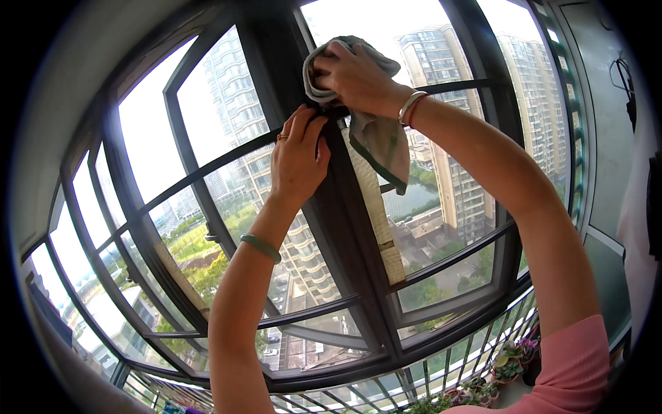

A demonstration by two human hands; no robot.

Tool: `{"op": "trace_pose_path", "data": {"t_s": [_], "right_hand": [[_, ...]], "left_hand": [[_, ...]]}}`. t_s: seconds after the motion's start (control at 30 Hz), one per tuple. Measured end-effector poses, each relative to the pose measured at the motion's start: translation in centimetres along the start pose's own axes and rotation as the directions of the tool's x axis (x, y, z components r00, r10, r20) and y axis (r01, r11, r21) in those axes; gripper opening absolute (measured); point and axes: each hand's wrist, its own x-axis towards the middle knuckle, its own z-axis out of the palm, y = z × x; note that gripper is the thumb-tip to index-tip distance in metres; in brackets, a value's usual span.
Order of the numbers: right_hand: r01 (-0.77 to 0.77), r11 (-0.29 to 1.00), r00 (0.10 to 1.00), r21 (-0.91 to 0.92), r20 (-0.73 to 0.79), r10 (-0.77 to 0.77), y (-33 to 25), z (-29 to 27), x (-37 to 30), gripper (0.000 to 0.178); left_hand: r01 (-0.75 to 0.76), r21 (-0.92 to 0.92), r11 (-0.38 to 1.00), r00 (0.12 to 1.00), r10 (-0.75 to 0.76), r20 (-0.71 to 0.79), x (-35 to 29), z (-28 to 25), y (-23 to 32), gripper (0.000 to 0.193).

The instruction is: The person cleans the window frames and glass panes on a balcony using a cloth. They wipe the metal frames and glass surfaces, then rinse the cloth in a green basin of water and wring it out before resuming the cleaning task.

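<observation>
Two bare hands were raised against the dark metal window frame (345, 228), whose thick central post ran up between large glass panes. Left of the left hand, slim dark bars (207, 179) crossed the glass in long curves, smooth and matt, with pale sky and tall buildings behind them. The left hand (298, 155) lay on the post with its fingers close together and curled, the fingertips pressed to the frame just under the cloth; a gold ring sat on one finger and a smooth green bangle (261, 247) circled the wrist below. Just above and to the right of that hand, the right hand (355, 76) was clenched over a grey-green cloth (379, 141), bunching its upper part against the frame, while the rest of the soft, crumpled fabric hung down below the hand in a loose pointed flap with a darker green edge. A thin silver bracelet with a red cord (411, 107) ringed the right wrist. Below the cloth, a pale beige strip (383, 234), flat and narrow, ran down the edge of the post. Farther right of the right forearm, a pink sleeve (576, 366) covered the upper arm, and low beside it small potted plants (507, 369) with green and purple leaves stood by the railing bars (386, 393) along the bottom.
</observation>
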Motion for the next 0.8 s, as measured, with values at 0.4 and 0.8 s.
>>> {"op": "trace_pose_path", "data": {"t_s": [0.4, 0.8], "right_hand": [[-0.177, 0.984, 0.984, 0.004, 0.001, 0.177, 8.5, 1.0, -7.2, 0.032], [-0.085, 0.996, 0.995, -0.015, -0.046, 0.084, -1.0, 0.7, -2.1, 0.023]], "left_hand": [[-0.08, 0.071, 0.994, 0.994, 0.075, 0.08, 0.0, -0.7, -0.2, 0.031], [0.027, -0.014, 1.0, 0.998, -0.026, 0.058, 0.5, -0.2, 0.0, 0.022]]}}
